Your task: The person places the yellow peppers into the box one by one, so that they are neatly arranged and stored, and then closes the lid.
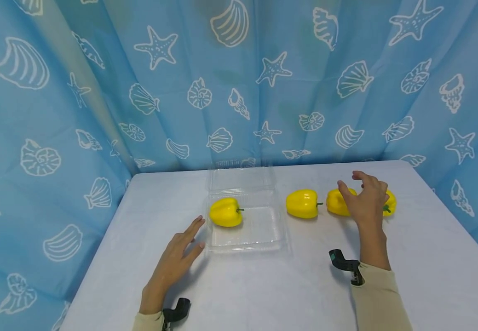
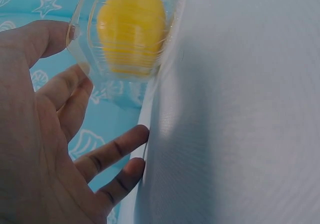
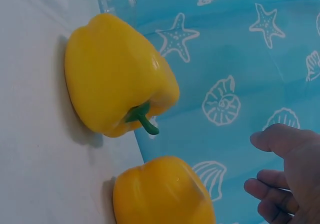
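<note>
A clear plastic clamshell box (image 1: 259, 225) lies with its lid raised toward the curtain, and a yellow bell pepper (image 1: 225, 212) rests in its left part. Beside the box's left edge is my left hand (image 1: 174, 258), fingers extended; in the left wrist view its thumb and forefinger overlap the box's edge, and contact is hard to tell. My right hand (image 1: 367, 200) hovers over the right-hand peppers, fingers spread and bent, holding nothing. It partly hides one yellow pepper (image 1: 336, 203) and another pepper (image 1: 390, 203). A further pepper (image 1: 302, 203) lies just right of the box.
A white cloth covers the table (image 1: 243, 294). Behind and to the left hangs a blue curtain (image 1: 239, 82) printed with shells and starfish. Black camera mounts sit on both wrists, the right one (image 1: 344, 264) above the cloth.
</note>
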The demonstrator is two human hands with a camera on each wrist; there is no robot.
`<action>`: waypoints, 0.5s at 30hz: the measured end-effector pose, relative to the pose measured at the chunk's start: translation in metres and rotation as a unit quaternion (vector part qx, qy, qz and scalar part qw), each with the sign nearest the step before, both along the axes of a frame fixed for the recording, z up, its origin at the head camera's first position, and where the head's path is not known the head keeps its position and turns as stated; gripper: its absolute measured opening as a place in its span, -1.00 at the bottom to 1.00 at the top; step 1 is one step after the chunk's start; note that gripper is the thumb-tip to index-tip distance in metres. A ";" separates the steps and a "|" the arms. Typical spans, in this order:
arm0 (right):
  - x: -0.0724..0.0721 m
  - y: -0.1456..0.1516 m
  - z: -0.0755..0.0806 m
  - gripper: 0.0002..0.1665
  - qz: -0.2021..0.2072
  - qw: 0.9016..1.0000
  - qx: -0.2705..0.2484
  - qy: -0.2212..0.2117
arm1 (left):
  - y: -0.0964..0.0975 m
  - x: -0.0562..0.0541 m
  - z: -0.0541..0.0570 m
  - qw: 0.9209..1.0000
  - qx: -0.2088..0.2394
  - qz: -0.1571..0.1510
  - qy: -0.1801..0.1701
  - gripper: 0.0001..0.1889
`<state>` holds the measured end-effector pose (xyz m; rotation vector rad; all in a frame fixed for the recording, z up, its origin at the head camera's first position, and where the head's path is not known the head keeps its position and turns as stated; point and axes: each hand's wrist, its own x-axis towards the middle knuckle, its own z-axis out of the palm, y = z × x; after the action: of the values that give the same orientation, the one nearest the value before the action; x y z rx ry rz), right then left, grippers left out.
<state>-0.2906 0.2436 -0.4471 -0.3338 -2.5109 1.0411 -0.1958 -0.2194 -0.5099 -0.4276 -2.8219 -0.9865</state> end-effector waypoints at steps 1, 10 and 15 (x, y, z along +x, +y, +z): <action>0.000 0.001 0.000 -0.29 -0.001 1.000 0.003 0.003 | 0.000 0.000 0.000 1.000 0.000 0.000 0.000 -0.37; 0.000 0.016 -0.001 -0.28 -0.036 0.999 0.009 0.005 | 0.002 0.002 0.001 1.000 0.006 0.000 -0.001 -0.37; 0.000 0.027 -0.003 -0.25 -0.070 0.997 -0.011 0.004 | 0.002 0.002 0.003 1.000 0.000 0.003 -0.003 -0.37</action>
<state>-0.2902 0.2706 -0.4504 -0.5028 -2.4318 1.0128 -0.1939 -0.2170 -0.5067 -0.4161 -2.8266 -0.9869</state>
